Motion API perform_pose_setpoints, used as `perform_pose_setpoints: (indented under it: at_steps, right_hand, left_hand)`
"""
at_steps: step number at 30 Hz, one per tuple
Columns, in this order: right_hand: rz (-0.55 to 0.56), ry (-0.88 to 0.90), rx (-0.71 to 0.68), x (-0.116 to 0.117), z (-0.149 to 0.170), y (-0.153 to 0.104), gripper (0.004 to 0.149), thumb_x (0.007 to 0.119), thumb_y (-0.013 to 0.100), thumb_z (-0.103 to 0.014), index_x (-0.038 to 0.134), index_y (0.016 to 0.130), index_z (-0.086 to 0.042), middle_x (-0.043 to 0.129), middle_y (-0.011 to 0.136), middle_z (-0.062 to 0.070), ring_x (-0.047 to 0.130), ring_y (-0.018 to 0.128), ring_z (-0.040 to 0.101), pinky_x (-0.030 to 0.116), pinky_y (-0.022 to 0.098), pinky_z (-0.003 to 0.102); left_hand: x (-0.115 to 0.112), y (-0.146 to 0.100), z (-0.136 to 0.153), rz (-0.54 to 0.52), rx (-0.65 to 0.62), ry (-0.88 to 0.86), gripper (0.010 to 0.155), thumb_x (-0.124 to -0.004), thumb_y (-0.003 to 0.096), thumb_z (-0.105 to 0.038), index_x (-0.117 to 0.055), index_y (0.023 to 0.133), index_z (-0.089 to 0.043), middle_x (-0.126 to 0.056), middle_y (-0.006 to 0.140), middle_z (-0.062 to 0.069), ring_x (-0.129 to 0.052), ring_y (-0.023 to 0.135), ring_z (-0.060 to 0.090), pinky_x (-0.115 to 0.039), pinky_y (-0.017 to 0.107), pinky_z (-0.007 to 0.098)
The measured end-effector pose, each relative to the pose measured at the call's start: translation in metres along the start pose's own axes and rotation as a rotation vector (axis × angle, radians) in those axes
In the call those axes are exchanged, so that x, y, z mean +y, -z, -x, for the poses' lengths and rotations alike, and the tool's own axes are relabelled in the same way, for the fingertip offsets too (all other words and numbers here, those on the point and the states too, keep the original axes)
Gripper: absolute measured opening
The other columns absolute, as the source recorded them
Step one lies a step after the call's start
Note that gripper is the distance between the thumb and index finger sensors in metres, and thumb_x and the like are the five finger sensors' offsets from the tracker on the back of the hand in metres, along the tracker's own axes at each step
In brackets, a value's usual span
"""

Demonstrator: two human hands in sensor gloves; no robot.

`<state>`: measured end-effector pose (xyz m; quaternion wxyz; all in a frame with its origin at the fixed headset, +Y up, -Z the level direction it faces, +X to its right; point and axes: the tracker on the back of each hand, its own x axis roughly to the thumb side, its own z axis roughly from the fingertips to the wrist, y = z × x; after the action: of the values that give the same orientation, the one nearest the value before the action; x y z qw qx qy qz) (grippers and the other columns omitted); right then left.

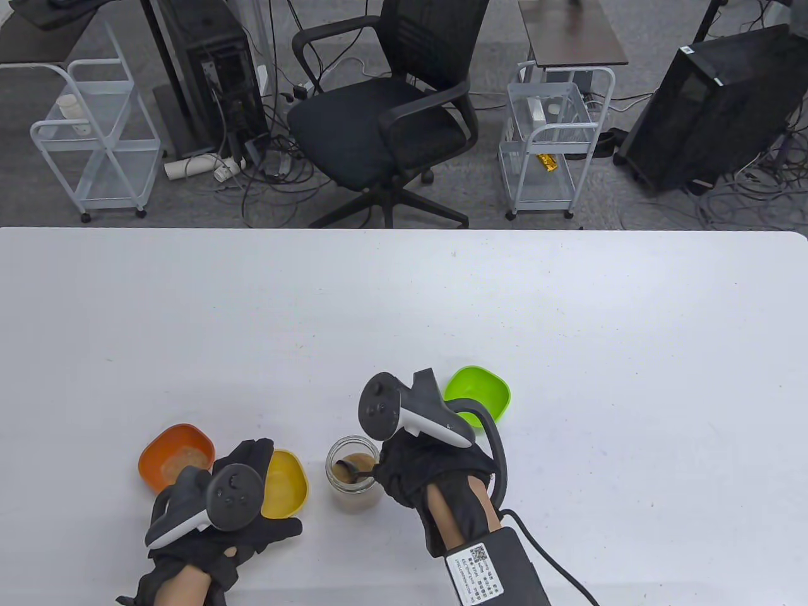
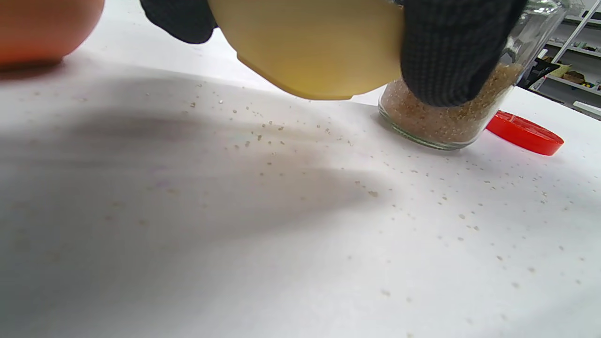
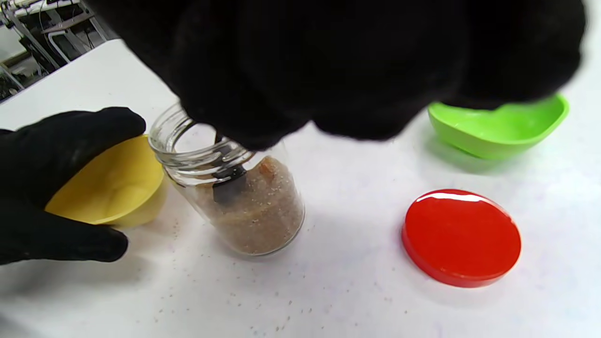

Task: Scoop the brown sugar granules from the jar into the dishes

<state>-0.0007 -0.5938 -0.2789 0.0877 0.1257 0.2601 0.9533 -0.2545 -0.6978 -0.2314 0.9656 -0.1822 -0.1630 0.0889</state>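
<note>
White bench (image 1: 568, 328), matte, strewn with loose brown granules (image 2: 371, 193) near the front edge. Standing on it: orange dish (image 1: 175, 456) at far left, yellow dish (image 1: 287, 485) just beside it, open glass jar (image 1: 353, 483) of brown sugar further right, green dish (image 1: 478, 394) behind. Red lid (image 3: 462, 237) lying flat, near the jar.
</note>
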Motion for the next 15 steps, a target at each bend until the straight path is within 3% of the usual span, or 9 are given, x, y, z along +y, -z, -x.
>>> perform_pose_setpoints:
  at_steps: [15]
  right_hand:
    - [0.002,0.144,0.018,-0.003,0.027,-0.012,0.04,0.08,0.053,-0.042,0.093,0.084,-0.019,0.103,0.033,-0.011,0.101,0.011,0.012,0.094,0.027,0.038]
  left_hand:
    - [0.0,0.001,0.0,0.002,-0.006,-0.007,0.119,-0.087,0.0496,-0.064,-0.016,0.116,0.004,-0.025,0.12,0.034,-0.045,0.106,0.057,-0.061,0.081,0.057]
